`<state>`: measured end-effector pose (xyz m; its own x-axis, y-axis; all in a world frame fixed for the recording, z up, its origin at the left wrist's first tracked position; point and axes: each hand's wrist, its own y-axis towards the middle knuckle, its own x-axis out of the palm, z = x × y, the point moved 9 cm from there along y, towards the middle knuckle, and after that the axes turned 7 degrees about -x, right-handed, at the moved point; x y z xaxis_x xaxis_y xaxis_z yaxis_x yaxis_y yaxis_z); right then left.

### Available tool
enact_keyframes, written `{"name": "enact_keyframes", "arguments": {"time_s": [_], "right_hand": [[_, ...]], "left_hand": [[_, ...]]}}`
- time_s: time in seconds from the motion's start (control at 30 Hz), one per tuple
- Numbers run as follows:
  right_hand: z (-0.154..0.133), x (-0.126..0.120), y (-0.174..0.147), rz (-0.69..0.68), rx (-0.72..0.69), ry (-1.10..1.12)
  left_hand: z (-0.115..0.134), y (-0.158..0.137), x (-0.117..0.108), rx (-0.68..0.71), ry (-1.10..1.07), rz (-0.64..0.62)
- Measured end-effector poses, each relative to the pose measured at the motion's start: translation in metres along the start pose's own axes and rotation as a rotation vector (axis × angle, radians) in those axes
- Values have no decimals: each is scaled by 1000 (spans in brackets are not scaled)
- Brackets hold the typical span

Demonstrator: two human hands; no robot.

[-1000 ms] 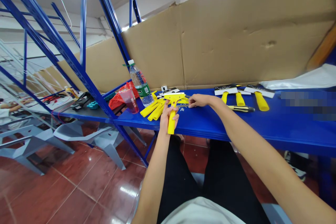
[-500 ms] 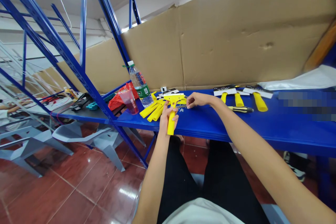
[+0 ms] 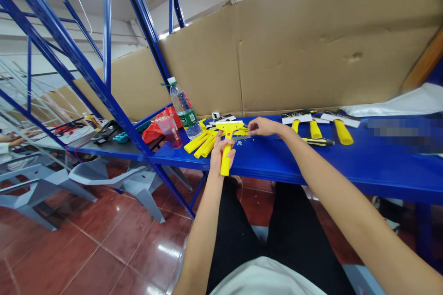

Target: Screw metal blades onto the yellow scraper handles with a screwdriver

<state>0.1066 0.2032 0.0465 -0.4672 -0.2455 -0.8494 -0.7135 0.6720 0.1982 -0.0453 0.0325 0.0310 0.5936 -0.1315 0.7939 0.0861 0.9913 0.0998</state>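
Note:
My left hand (image 3: 216, 154) is wrapped around the handle of a yellow scraper (image 3: 225, 162), its wide head up and a pale strip along its top edge. Just right of that head, my right hand (image 3: 263, 126) has its fingers pinched together low over the table; whatever they hold is too small to make out. Small metal bits (image 3: 239, 143), likely screws, lie on the blue tabletop between the hands. Several yellow handles (image 3: 203, 143) are piled left of my left hand. A screwdriver (image 3: 317, 141) with a black-and-yellow handle lies beyond my right wrist.
Yellow scrapers with black-and-white blade covers (image 3: 342, 132) lie on the right of the blue table (image 3: 367, 166). A water bottle (image 3: 187, 113) and a cup of red drink (image 3: 169, 131) stand at left, beside a blue rack post (image 3: 117, 110). A cardboard wall (image 3: 304, 55) rises behind.
My right hand has lifted slightly from beside the small metal bits, its fingers still pinched. My left hand keeps the scraper in nearly the same place.

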Motion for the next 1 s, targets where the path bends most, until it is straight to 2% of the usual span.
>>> {"name": "enact_keyframes", "arguments": {"time_s": [0.2,0.43,0.6,0.83,1.0], "right_hand": [[4,0,-12,-112,54,-14],[-5,-8,-26,-205,73,-65],[-9,-7,-26,-209,73,-56],[-14,7,-15,-174,0,80],[-4,5,-8,-78,48,-29]], "left_hand": [[1,1,1,2,-24,-21],[0,1,1,-2,-13,-14],[0,2,-2,5,-3,-13],[1,0,-1,5,8,25],[1,0,0,4,8,31]]}}
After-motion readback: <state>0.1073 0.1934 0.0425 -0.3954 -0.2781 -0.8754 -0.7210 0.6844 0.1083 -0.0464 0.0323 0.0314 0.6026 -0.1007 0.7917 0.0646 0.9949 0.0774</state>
